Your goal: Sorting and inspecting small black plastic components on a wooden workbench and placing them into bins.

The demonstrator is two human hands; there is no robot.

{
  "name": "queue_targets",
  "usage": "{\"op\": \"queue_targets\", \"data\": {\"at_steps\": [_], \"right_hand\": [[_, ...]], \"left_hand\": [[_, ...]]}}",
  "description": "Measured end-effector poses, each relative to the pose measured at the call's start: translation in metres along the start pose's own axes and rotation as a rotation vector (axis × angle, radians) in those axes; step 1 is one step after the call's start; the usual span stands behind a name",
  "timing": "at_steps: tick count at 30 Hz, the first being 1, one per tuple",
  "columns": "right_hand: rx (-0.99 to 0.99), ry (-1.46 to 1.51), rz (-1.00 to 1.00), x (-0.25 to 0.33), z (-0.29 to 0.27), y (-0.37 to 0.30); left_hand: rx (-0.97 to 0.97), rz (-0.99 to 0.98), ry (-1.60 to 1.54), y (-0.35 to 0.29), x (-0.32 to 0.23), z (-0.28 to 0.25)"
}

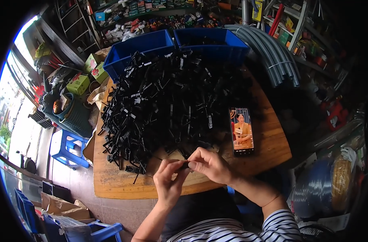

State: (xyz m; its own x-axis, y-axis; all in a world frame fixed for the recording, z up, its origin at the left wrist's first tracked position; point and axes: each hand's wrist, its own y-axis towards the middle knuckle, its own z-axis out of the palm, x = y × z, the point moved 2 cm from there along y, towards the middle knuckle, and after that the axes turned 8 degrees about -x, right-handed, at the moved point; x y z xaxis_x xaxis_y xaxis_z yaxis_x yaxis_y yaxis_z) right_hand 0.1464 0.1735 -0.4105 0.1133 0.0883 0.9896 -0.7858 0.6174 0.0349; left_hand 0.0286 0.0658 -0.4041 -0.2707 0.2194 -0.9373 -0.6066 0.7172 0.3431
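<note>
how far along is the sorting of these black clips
Early, by the look of it. No finished clips are clearly visible in the two blue bins. The left hand and right hand pinch one black clip. A big pile of black clips covers the wooden table.

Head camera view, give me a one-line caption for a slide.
Both hands, left and right, pinch a black clip beside a clip pile and a phone.

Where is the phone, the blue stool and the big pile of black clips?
phone [242, 131], head view, middle of its lit screen.
blue stool [67, 144], head view, its seat.
pile of black clips [172, 101], head view, middle of the heap.
</note>
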Motion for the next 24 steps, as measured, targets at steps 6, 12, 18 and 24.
{"op": "queue_targets", "data": {"at_steps": [6, 12, 18, 24], "right_hand": [[0.050, -0.984, -0.764, 0.034, 0.011, -0.009], [-0.029, -1.260, -0.938, 0.029, 0.015, -0.011], [-0.013, -1.251, -0.962, 0.014, 0.015, -0.003], [-0.003, -1.208, -0.954, 0.012, 0.024, 0.017]], "left_hand": [[-0.041, -0.549, -0.559, 0.009, 0.014, -0.008], [-0.035, -0.583, -0.573, -0.011, 0.018, 0.006], [-0.197, -0.359, -0.195, -0.020, 0.016, 0.012], [-0.295, -0.379, -0.424, -0.013, 0.019, 0.000]]}}
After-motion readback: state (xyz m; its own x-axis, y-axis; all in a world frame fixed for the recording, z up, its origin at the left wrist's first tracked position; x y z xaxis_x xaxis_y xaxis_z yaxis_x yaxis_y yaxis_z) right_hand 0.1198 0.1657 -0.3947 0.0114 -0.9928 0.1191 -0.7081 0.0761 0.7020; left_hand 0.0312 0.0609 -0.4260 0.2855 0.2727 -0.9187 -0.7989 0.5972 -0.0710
